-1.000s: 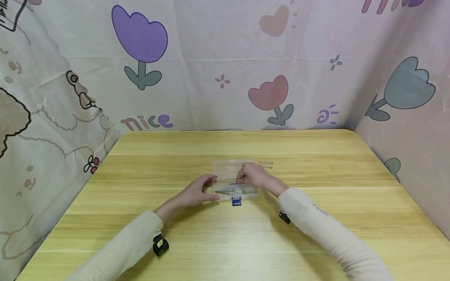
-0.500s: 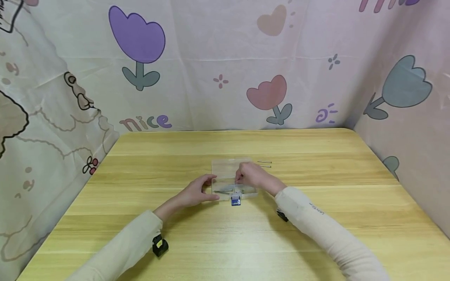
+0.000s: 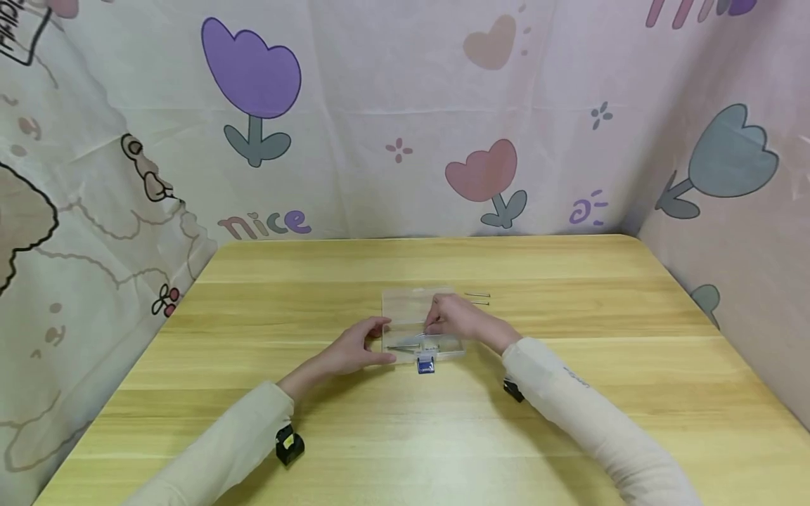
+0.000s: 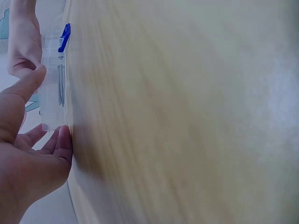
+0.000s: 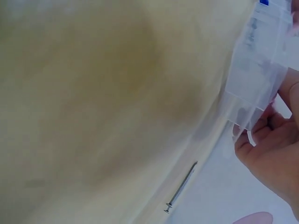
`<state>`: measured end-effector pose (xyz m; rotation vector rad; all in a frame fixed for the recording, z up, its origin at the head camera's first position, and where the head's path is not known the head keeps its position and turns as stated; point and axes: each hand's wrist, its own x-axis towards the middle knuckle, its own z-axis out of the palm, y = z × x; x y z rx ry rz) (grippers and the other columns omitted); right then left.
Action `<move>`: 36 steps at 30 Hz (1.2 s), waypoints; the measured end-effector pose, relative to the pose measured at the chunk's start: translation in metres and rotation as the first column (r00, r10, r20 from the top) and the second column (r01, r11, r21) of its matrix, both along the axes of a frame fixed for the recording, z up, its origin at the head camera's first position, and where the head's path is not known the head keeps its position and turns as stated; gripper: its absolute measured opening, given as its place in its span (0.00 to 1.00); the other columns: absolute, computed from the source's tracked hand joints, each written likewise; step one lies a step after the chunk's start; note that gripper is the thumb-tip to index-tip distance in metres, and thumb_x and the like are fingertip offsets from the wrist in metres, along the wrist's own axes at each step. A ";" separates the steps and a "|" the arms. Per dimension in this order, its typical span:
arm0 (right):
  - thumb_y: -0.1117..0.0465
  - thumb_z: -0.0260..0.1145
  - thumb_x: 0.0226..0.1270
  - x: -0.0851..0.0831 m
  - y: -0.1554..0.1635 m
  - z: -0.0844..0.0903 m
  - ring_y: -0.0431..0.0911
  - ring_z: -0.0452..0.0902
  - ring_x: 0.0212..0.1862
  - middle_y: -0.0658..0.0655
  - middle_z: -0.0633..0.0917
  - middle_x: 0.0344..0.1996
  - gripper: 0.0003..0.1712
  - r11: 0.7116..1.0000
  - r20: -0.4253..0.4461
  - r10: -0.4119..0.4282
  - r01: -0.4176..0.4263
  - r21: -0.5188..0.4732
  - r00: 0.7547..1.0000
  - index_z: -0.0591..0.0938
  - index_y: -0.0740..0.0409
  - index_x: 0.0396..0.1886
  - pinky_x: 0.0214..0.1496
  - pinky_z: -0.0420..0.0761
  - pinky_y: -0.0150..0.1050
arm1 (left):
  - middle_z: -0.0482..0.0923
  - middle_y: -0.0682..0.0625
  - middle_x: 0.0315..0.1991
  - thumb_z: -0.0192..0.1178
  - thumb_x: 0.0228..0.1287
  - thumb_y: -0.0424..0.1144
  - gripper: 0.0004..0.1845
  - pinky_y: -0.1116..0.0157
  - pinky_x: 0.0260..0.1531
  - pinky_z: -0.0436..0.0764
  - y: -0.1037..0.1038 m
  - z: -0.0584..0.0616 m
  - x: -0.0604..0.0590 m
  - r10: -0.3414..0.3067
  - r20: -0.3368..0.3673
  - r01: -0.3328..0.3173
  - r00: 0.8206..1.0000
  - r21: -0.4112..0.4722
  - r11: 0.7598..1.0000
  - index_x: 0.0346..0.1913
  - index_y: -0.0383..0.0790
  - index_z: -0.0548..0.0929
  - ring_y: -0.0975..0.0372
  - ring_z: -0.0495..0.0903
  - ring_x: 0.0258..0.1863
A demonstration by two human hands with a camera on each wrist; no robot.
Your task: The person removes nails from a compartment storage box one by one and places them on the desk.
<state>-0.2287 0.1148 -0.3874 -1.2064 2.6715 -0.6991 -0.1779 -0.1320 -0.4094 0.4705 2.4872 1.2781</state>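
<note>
In the head view, a clear plastic box [image 3: 451, 344] sat on the wooden desk [image 3: 411, 436], its lid [image 3: 405, 306] laid back on the far side and a blue latch [image 3: 426, 365] at its front edge; the left hand [image 3: 348, 349] held the box by its left end, thumb at the front corner and fingers toward the back; the right hand [image 3: 460, 320] was over the box's rear right part, fingers curled in, though I could not tell whether they pinched anything; nails [image 3: 403, 347] lay in the front left compartment, and two loose nails [image 3: 479, 295] lay on the desk just beyond the right hand; a flowered cloth [image 3: 354, 154] hung behind. In the left wrist view, the left thumb reached along the box while the other fingers were at its end; the nails showed through the clear wall, side by side; the right hand was beyond. In the right wrist view, the right hand's fingers were bent close against the box, their tips partly hidden; the loose nails lay near it on the desk, nearly overlapping.
</note>
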 end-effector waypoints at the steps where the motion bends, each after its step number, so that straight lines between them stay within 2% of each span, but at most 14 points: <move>1: 0.67 0.71 0.59 0.000 0.001 0.000 0.40 0.72 0.34 0.49 0.78 0.28 0.04 1.000 -0.009 0.005 -0.005 -0.006 1.000 0.89 0.61 0.33 0.37 0.75 0.31 | 0.72 0.44 0.55 0.72 0.56 0.41 0.39 0.61 0.45 0.73 0.000 0.000 0.000 -0.001 -0.002 0.001 1.000 -0.003 1.000 0.68 0.32 0.66 0.55 0.70 0.50; 5: 0.69 0.72 0.56 0.001 0.002 0.002 0.42 0.74 0.34 0.50 0.79 0.28 0.05 1.000 -0.035 -0.006 0.005 -0.011 0.999 0.89 0.61 0.33 0.38 0.76 0.32 | 0.72 0.44 0.55 0.72 0.56 0.41 0.39 0.60 0.45 0.73 0.000 -0.001 -0.001 0.007 -0.010 -0.007 1.000 -0.012 1.000 0.68 0.33 0.67 0.55 0.70 0.51; 13: 0.66 0.74 0.54 0.002 -0.001 0.003 0.40 0.72 0.33 0.47 0.78 0.27 0.05 0.997 -0.076 -0.044 0.048 0.063 0.996 0.90 0.57 0.32 0.37 0.75 0.32 | 0.72 0.44 0.55 0.72 0.56 0.41 0.39 0.59 0.48 0.72 0.000 -0.002 -0.002 0.015 -0.013 -0.015 1.000 -0.015 1.000 0.68 0.33 0.67 0.54 0.70 0.52; 19: 0.66 0.75 0.53 0.002 -0.001 0.002 0.40 0.72 0.32 0.47 0.79 0.26 0.03 0.997 -0.127 -0.029 0.038 0.066 0.991 0.90 0.56 0.29 0.35 0.74 0.32 | 0.72 0.44 0.55 0.72 0.56 0.41 0.39 0.60 0.47 0.73 0.000 -0.002 -0.001 0.014 -0.018 -0.014 1.000 -0.014 1.000 0.68 0.33 0.67 0.54 0.70 0.51; 28: 0.65 0.72 0.58 0.001 0.002 -0.001 0.40 0.72 0.35 0.46 0.76 0.28 0.02 0.998 -0.001 -0.049 0.049 0.039 0.999 0.89 0.58 0.32 0.41 0.76 0.34 | 0.72 0.44 0.55 0.72 0.56 0.41 0.39 0.59 0.47 0.73 0.001 -0.001 0.001 0.017 -0.006 -0.017 1.000 -0.012 1.000 0.68 0.34 0.67 0.54 0.70 0.52; 36: 0.65 0.71 0.59 -0.001 0.003 -0.003 0.40 0.73 0.36 0.46 0.78 0.28 0.02 1.000 0.013 -0.014 0.014 -0.001 1.000 0.88 0.58 0.31 0.42 0.75 0.34 | 0.72 0.44 0.55 0.72 0.56 0.41 0.39 0.59 0.48 0.73 0.000 -0.001 0.002 0.023 0.000 -0.023 1.000 -0.008 1.000 0.68 0.34 0.67 0.54 0.70 0.52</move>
